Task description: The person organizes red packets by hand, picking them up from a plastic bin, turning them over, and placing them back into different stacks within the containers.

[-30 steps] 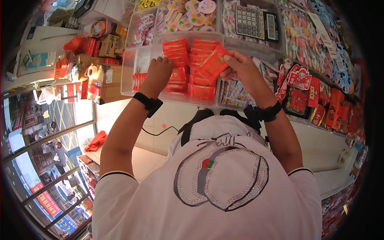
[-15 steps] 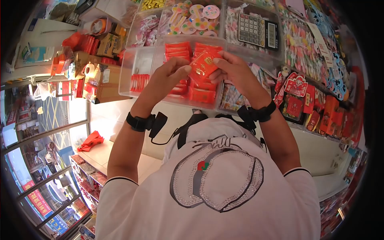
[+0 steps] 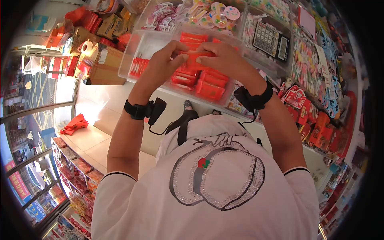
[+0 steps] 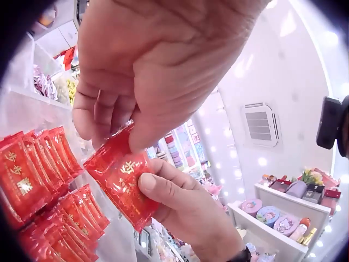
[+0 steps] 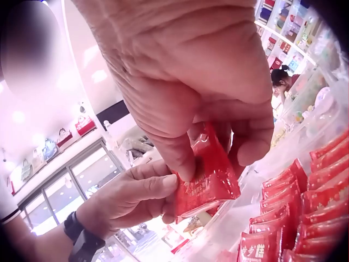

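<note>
Both hands hold one shiny red packet (image 3: pixel 193 61) with gold characters above the clear bin. My left hand (image 3: pixel 162 66) pinches its left edge between thumb and fingers; the left wrist view shows that grip at the packet's top corner (image 4: pixel 117 164). My right hand (image 3: pixel 228 60) pinches the opposite side, its thumb lying on the packet's face in the left wrist view. Rows of similar red packets (image 3: pixel 210 90) stand in the bin under the hands, partly hidden by them. A smaller group of red packets (image 3: pixel 138 67) stands in the bin's left compartment.
A calculator (image 3: pixel 271 41) lies on wrapped goods in a bin at the right. Bins of colourful sweets (image 3: pixel 218 16) stand behind. Cardboard boxes (image 3: pixel 106 64) are at the left, and red festive packages (image 3: pixel 320 130) at the right.
My left hand has risen from the bin and taken hold of the packet that my right hand was holding. The packet has moved left, and the head view has shifted.
</note>
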The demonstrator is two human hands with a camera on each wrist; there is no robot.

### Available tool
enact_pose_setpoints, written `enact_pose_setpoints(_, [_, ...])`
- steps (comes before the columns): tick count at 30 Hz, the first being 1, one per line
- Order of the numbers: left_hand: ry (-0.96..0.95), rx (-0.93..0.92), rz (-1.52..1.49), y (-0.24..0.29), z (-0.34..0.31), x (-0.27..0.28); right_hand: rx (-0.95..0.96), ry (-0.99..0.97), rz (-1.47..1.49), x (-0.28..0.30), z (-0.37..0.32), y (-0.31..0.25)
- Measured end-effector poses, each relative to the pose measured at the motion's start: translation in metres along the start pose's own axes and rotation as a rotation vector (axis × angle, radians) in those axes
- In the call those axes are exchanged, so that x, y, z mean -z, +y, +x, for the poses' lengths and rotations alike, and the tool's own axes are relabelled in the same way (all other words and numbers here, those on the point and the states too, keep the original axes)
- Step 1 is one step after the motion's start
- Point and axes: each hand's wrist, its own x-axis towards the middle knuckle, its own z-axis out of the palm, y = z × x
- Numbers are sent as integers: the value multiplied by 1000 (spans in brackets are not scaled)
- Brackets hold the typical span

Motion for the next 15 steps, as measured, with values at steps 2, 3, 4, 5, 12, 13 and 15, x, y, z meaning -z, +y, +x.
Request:
enact_pose_setpoints(2, [178,-83,-18,-17,-3,8,-50,-18,-30,-10,12,12])
enact_pose_setpoints(3, [268,-121,-26,-25,-6,15,-75,-28,-44,-17,16,20])
enact_pose_setpoints(4, [281,-81,-81,-31,-12,22,-73,-28,-82,-25,19,25])
enact_pose_setpoints(5, [294,-41,-134,-37,-18,31,-68,-27,-119,-33,22,29])
enact_pose_setpoints(12, [392,193,-258,-72,-69,52,-88,-45,-203,-68,40,44])
enact_pose_setpoints(13, [411,226,-262,-75,-74,53,-92,-43,-212,-71,43,47])
enact_pose_setpoints(15, [426,265,-280,-87,-83,54,-99,-39,-231,-77,46,53])
